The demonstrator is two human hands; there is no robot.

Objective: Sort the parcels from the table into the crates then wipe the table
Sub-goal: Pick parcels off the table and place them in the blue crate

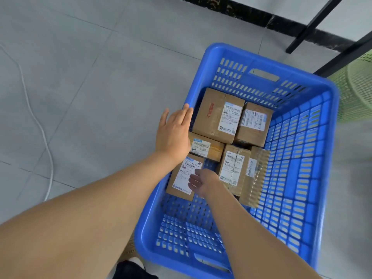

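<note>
A blue plastic crate point(333, 125) stands on the floor and holds several brown cardboard parcels with white labels. My left hand point(174, 133) hovers flat over the crate's left rim with its fingers straight, next to a small parcel point(209, 148). My right hand point(202, 182) reaches into the crate. Its bent fingers lie over the right edge and label of the near-left parcel point(181, 178), and the thumb is hidden. A larger parcel point(215, 113) lies at the far left of the crate, with others to its right and at the middle point(234, 168).
The crate sits on a grey tiled floor point(90, 77). A black metal table frame point(314, 23) rises at the far right, with a green mesh basket point(358, 85) beside the crate. A white cable point(40, 127) runs across the floor at left. The near half of the crate holds no parcels.
</note>
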